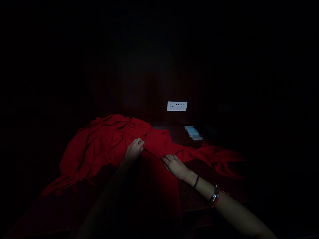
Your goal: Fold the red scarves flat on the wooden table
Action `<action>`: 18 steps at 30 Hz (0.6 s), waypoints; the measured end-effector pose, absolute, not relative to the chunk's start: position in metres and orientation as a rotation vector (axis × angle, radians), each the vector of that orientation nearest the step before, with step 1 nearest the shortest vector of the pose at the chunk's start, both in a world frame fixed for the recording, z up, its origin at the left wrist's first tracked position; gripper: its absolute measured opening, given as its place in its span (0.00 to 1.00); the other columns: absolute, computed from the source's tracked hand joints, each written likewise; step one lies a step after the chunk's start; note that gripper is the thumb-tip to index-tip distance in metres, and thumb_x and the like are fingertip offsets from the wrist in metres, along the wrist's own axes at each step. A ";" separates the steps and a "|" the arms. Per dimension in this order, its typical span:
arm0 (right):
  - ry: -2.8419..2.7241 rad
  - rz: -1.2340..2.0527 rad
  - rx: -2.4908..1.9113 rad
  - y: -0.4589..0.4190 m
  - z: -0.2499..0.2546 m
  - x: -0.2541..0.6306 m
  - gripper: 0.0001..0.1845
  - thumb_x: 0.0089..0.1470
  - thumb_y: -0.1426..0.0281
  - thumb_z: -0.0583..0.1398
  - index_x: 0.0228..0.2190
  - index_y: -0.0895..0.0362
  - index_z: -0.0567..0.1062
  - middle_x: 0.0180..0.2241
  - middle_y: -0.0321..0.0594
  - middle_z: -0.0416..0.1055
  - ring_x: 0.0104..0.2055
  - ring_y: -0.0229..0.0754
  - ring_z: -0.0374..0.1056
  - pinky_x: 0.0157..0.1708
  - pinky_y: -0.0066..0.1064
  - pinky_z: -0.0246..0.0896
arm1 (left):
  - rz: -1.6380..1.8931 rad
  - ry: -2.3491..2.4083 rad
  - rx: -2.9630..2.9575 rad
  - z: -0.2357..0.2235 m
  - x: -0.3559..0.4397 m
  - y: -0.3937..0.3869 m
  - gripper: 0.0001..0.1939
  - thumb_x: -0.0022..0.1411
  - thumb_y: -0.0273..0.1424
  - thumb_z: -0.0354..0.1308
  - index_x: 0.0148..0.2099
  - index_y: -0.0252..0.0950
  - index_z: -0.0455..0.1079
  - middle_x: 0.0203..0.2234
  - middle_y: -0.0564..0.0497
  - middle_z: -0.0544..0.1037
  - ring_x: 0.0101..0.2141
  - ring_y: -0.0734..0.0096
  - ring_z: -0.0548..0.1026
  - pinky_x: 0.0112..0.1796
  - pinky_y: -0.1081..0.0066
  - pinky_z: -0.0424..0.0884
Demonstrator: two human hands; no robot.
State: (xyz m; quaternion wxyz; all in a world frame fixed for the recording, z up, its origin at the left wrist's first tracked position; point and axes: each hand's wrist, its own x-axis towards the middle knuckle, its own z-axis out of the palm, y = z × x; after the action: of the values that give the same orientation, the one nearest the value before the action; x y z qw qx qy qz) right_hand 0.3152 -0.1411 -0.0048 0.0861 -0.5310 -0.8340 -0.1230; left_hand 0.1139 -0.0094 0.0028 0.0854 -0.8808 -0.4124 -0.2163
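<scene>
A large red cloth [157, 141] lies in loose folds on a dark surface, with part of it hanging down toward me. My left hand [135, 148] is closed on the cloth near the middle, its fingers bent over a fold; a ring shows on one finger. To the right and a little nearer, my right hand [175, 166] grips the same folded edge, fingers curled over it and thumb below. Between the two hands the edge runs in a slanting line. Bracelets circle my right wrist and forearm. Deep shadow hides the lower part of the cloth.
A white socket plate [177, 106] is fixed to the dark wall behind the cloth. Right of the cloth lies a blurred, pale blue rectangular object [193, 132]. Fringe-like strands [59, 186] trail at the cloth's left end. Darkness covers most of the surroundings.
</scene>
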 end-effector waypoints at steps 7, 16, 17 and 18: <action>-2.538 -0.310 -1.549 -0.137 -0.004 0.317 0.21 0.52 0.79 0.47 0.49 0.59 0.60 0.44 0.45 0.64 0.46 0.40 0.60 0.44 0.33 0.56 | -0.670 -1.250 -2.727 -0.008 0.104 -0.003 0.13 0.50 0.22 0.44 0.39 0.35 0.62 0.34 0.47 0.67 0.38 0.67 0.65 0.39 0.69 0.63; -2.573 -0.237 -1.483 -0.137 -0.008 0.323 0.20 0.54 0.74 0.46 0.49 0.58 0.61 0.50 0.45 0.60 0.50 0.41 0.56 0.47 0.34 0.53 | -0.910 -1.026 -2.601 -0.009 0.131 -0.011 0.17 0.58 0.28 0.41 0.47 0.33 0.62 0.50 0.43 0.60 0.51 0.62 0.58 0.48 0.64 0.58; -2.567 -0.200 -1.477 -0.139 -0.008 0.326 0.20 0.54 0.73 0.46 0.50 0.57 0.60 0.51 0.45 0.59 0.51 0.40 0.55 0.49 0.35 0.51 | -0.844 -0.946 -2.635 -0.014 0.136 -0.013 0.18 0.59 0.31 0.41 0.49 0.33 0.61 0.52 0.43 0.58 0.52 0.60 0.55 0.48 0.63 0.57; -2.559 -0.162 -1.481 -0.141 -0.007 0.329 0.21 0.55 0.71 0.46 0.51 0.56 0.59 0.52 0.44 0.57 0.53 0.40 0.53 0.50 0.37 0.49 | -0.748 -0.878 -2.679 -0.020 0.141 -0.015 0.20 0.59 0.34 0.42 0.51 0.32 0.60 0.53 0.41 0.58 0.53 0.58 0.54 0.48 0.61 0.57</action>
State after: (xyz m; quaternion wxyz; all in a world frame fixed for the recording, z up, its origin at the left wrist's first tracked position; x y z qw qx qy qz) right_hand 0.3287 -0.1412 -0.0075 0.0901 -0.4981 -0.8607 -0.0545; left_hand 0.1407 -0.0149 -0.0203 0.1123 -0.9127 -0.2991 -0.2549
